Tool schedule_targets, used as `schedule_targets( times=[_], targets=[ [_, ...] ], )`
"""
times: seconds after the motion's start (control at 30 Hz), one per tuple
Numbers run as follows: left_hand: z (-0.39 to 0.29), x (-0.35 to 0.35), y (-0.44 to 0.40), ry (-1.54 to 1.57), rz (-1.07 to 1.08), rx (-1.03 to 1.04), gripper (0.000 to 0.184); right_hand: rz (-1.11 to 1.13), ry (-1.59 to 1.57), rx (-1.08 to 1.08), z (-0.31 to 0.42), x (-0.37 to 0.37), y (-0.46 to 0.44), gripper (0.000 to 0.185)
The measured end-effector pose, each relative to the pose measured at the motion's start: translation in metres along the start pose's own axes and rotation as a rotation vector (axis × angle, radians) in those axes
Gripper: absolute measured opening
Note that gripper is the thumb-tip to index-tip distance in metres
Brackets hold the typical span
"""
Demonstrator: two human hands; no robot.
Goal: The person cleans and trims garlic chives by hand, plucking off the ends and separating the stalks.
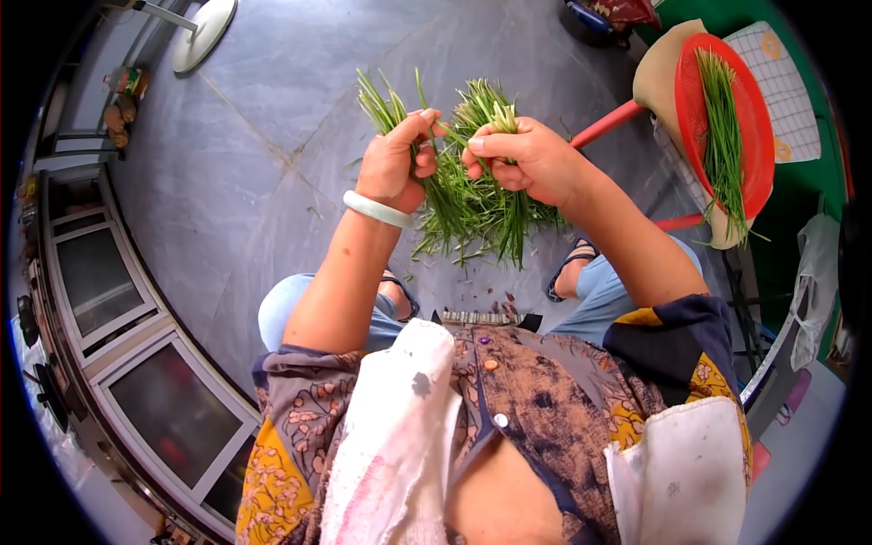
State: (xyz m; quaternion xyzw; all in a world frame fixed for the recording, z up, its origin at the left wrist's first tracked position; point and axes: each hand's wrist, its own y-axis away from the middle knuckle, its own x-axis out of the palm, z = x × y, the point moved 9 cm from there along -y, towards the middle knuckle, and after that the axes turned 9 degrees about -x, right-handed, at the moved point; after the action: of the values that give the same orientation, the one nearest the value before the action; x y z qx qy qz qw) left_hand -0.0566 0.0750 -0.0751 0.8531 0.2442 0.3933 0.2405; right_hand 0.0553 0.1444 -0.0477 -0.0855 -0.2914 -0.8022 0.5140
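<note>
Clothing: one patterned shirt [545, 381] with three buttons in view, purple, orange and white; two white cloth pieces [391, 418] lie over its front, one on each side.
Legs: two, in light blue trousers [604, 291], with two dark sandals [556, 277] on the feet.
Left hand: one pale bracelet [377, 210] at the wrist; the left hand [395, 163] is closed around one bunch of green stalks [381, 107], thumb and index finger pinched near a stalk that reaches toward the other hand.
Right hand: the right hand [531, 162] grips a second bunch [504, 118], pale ends up, its thumb and index finger pressed together.
Floor: one loose heap of stalks [472, 195] lies beneath and beyond both hands, its stalks too many to count, with scattered bits around it.
Right side: one red basket [758, 150] sits on a beige seat [658, 73], holding one long bundle [722, 136]; two red legs [607, 124] show.
Far left: one bottle [123, 80] and one round white base [202, 41].
</note>
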Motion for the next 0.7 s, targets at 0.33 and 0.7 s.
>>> schedule_targets(
  times=[0.33, 0.7],
  targets=[
    [-0.005, 0.0, 0.001, 0.056, -0.01, 0.094, 0.012, -0.121, -0.018, -0.078, -0.002, -0.015, -0.003, 0.015],
    [-0.01, 0.009, 0.008, 0.023, 0.029, 0.08, 0.014, 0.008, 0.475, -0.242, 0.008, -0.011, -0.006, 0.018]
  ],
)
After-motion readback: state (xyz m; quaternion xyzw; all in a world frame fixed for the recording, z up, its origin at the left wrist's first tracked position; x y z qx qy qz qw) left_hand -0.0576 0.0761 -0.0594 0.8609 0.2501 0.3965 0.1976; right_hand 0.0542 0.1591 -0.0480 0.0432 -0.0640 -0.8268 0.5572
